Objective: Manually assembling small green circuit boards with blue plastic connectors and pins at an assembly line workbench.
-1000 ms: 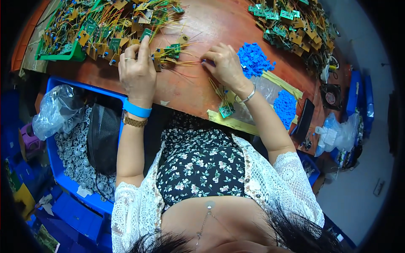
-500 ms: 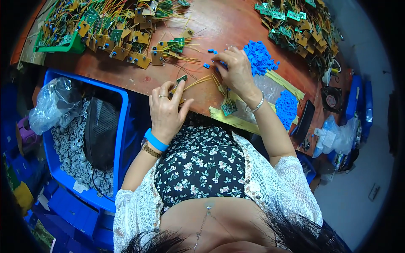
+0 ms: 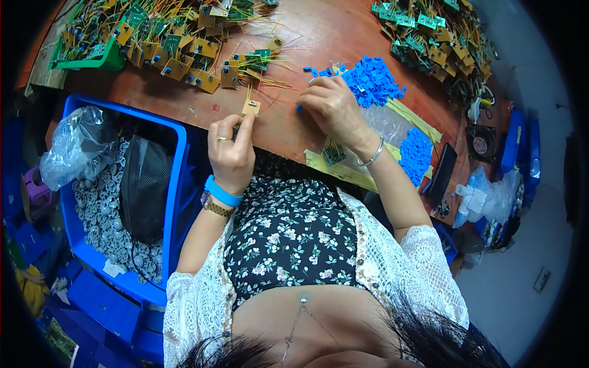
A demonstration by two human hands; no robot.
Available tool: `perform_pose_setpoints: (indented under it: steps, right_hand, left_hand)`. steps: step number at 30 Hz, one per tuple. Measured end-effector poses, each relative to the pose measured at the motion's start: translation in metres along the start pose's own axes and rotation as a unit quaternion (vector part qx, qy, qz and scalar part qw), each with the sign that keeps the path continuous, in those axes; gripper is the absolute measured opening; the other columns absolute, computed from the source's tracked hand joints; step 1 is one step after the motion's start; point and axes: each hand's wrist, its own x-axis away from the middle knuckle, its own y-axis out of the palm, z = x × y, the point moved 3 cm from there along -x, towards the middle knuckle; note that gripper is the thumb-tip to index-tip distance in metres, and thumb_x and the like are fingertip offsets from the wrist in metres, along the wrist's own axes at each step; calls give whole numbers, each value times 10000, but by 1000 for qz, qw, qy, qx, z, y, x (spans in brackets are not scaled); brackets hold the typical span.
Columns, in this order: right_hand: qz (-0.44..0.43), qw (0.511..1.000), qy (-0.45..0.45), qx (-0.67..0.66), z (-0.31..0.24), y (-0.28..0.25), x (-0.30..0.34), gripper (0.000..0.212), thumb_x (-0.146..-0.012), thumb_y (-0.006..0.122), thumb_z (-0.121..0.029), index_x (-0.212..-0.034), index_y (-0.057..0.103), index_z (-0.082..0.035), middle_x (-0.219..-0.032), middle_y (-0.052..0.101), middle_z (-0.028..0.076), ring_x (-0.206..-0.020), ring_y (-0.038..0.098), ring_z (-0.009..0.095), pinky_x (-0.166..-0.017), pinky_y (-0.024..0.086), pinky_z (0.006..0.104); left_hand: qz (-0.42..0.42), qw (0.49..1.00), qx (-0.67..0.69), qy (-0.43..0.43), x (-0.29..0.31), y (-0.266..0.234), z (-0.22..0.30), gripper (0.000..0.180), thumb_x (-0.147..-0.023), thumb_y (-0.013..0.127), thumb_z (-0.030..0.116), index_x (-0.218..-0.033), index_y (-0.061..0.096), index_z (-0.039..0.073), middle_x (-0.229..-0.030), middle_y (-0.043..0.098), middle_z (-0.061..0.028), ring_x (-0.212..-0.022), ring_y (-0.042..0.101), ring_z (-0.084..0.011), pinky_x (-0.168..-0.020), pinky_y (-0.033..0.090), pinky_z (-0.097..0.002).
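Observation:
My left hand (image 3: 232, 153) is closed at the table's front edge. Its thumb and index finger grip a small tan circuit board (image 3: 251, 108) with a little component on top and thin wires running off its far side. To the right, my right hand (image 3: 336, 109) has its fingers curled together, tips down near the tabletop. What those fingertips hold, if anything, is hidden. A small blue plastic piece (image 3: 299, 108) shows right beside them. Just beyond this hand lies a heap of blue plastic pieces (image 3: 375, 83). Below its wrist rests a green circuit board (image 3: 334, 152).
Wired tan and green boards (image 3: 205, 80) are piled at the far left, partly in a green tray (image 3: 92, 64). More wired boards (image 3: 423, 46) lie far right. A second blue heap (image 3: 416, 156) sits on taped plastic. A blue bin (image 3: 178, 178) with grey parts stands left.
My left hand has shifted a little left, and the tan board now points away from me, beyond its fingertips. My right hand has drawn slightly left and nearer, with fingers more curled.

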Motion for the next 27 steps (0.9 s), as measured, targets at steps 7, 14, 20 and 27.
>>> perform_pose_setpoints:
  steps: [7, 14, 20, 27]
  right_hand:
    - [27, 990, 135, 30, -20, 3, 4, 84, -779, 754, -118, -816, 683, -93, -823, 649, 46, -870, 596, 238, -774, 434, 380]
    - [67, 985, 158, -23, -20, 6, 13, 104, -763, 770, -107, -852, 718, -101, -808, 644, 41, -857, 590, 235, -775, 418, 374]
    - [69, 982, 176, 3, -28, 10, 7, 126, -750, 793, -135, -831, 703, -100, -786, 625, 41, -847, 584, 239, -765, 396, 381]
    - [92, 981, 145, -92, -38, 18, -10, 137, -753, 792, -134, -764, 673, -68, -752, 604, 74, -774, 580, 273, -687, 431, 392]
  left_hand:
    - [-60, 996, 62, 5, 11, 15, 9, 399, -789, 669, -33, -1185, 663, 17, -1176, 599, -124, -1006, 580, -316, -876, 487, -418]
    - [-107, 993, 34, 48, 22, 16, 13, 419, -797, 638, 20, -1212, 633, -33, -1185, 622, -144, -1130, 574, -315, -965, 464, -445]
    - [-146, 987, -15, 63, 26, 13, 22, 438, -804, 610, 59, -1229, 629, -41, -1228, 622, -155, -1172, 566, -312, -1023, 442, -470]
    - [-144, 987, -17, 75, 27, 15, 21, 446, -794, 610, 56, -1222, 627, -64, -1262, 623, -173, -1190, 559, -311, -1052, 422, -470]
